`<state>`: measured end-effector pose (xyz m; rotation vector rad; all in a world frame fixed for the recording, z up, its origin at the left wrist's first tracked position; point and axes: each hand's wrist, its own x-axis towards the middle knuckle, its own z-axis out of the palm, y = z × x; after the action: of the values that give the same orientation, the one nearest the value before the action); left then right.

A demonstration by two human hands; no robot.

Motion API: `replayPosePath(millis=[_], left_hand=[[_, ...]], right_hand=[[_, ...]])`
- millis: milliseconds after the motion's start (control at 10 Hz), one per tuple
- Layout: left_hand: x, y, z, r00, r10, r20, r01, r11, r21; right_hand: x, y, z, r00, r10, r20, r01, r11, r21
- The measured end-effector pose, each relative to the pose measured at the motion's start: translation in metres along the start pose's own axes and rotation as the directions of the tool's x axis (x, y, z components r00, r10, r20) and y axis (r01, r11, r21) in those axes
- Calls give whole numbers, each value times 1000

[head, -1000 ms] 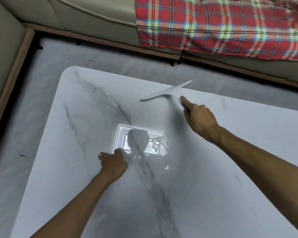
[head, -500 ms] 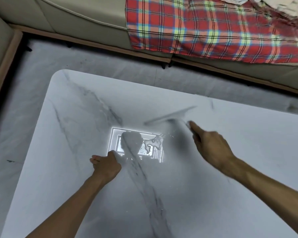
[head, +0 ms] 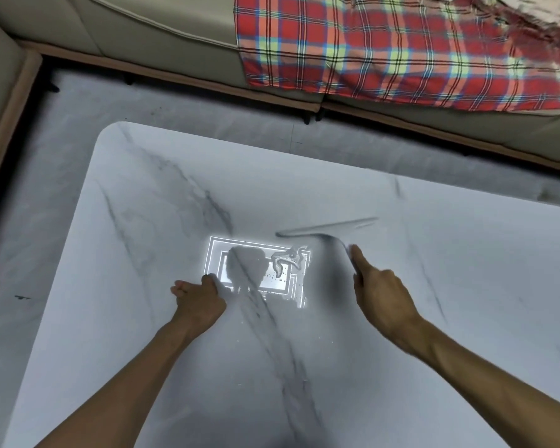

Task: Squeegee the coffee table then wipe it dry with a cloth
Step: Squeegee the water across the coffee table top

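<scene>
A white marble coffee table (head: 149, 221) with grey veins fills most of the view. My right hand (head: 380, 294) grips the handle of a pale squeegee (head: 327, 228), index finger stretched along the handle; the blade lies across the tabletop, blurred by motion. Streaks and drops of water (head: 286, 260) glisten in a bright rectangular light reflection just left of the blade. My left hand (head: 199, 297) rests on the table with its fingers curled, at the near left corner of that reflection; it holds nothing that I can see.
A beige sofa (head: 162, 30) runs along the far side and the left edge, with a red plaid blanket (head: 385, 50) draped over it. Grey marble floor (head: 29, 221) lies between sofa and table.
My right hand has pulled the squeegee toward me across the table, from near the far edge to the light reflection. The left hand has stayed in place.
</scene>
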<state>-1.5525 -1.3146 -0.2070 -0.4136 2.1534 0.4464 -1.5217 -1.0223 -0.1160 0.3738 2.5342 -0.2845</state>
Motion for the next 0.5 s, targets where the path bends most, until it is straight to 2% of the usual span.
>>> replayPosePath(millis=[100, 200, 300, 400, 500], left_hand=[[-1, -7, -2, 1000, 16, -7, -17, 999, -40], [-5, -21, -4, 996, 85, -34, -89, 980, -176], [-13, -35, -2, 984, 144, -102, -164, 960, -226], [-25, -62, 13, 966, 215, -143, -239, 953, -186], [-33, -79, 30, 960, 257, -115, -270, 956, -113]], right_hand=[[-23, -1, 0, 998, 6, 55, -2, 998, -70], [-7, -26, -25, 996, -87, -30, 86, 996, -22], [22, -53, -30, 983, -163, -87, 165, 986, 21], [64, -87, -26, 974, -184, -131, 187, 982, 11], [64, -89, -9, 980, -171, -100, 170, 985, -18]])
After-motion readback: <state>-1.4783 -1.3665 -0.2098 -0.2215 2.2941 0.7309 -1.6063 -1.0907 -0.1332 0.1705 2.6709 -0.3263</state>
